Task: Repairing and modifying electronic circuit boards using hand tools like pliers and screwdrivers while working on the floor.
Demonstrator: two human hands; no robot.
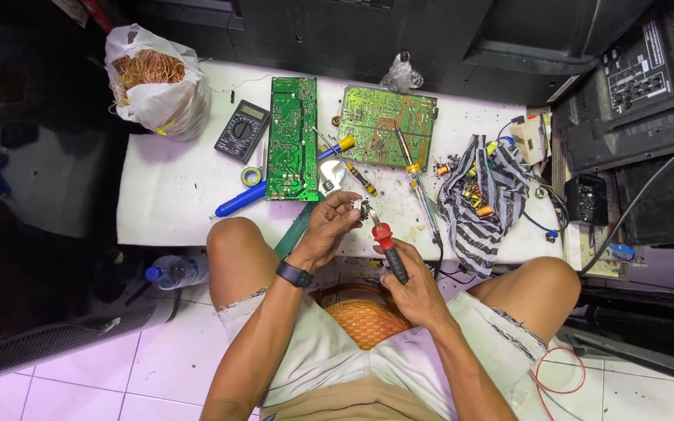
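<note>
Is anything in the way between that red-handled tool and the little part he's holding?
Nothing visible. The left hand holds the small metal part up, and the red-handled tool in the right hand already has its tip against it, above the table edge.

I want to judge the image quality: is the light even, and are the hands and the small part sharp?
Head view: bright light on the white table, dark surroundings at top and left; left hand, right hand and red-handled tool reasonably sharp; the small part too tiny to resolve; wide-angle bending at edges.
</note>
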